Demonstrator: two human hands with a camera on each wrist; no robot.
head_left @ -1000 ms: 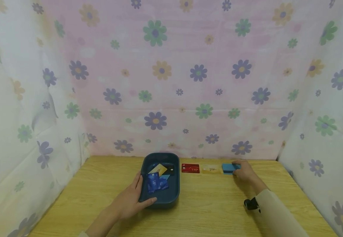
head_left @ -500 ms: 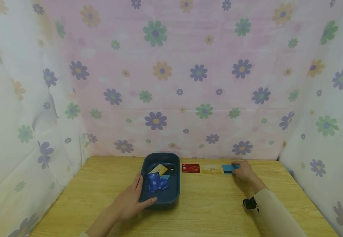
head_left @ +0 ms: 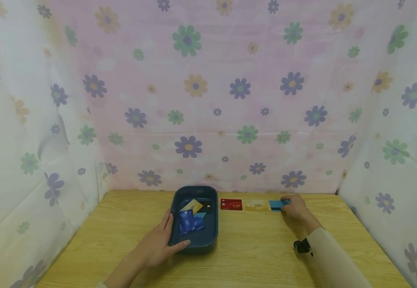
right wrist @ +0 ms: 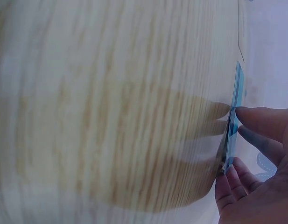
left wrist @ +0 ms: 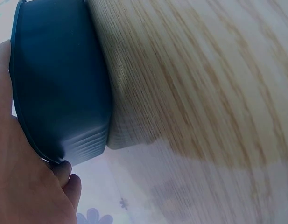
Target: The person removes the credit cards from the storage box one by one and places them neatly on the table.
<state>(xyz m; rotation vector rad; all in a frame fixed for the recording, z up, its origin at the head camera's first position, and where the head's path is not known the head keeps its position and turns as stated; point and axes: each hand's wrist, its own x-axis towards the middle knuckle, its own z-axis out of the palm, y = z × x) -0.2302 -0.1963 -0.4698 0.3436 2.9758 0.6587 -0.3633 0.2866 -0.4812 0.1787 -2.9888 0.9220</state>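
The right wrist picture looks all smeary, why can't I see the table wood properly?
In the right wrist view the table is blurred close to the camera, with the right hand casting a soft shadow beside the blue card. The head view is sharper and evenly lit; the left wrist view is also soft.

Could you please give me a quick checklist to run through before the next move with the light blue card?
1. Right hand has the light blue card between its fingers: ok.
2. Card lifted free of the table: cannot tell.
3. Left hand steadies the blue tray at its near left corner: ok.
4. Tray has room beside the cards already in it: ok.
5. Red card and gold card lie flat, apart from the blue one: ok.
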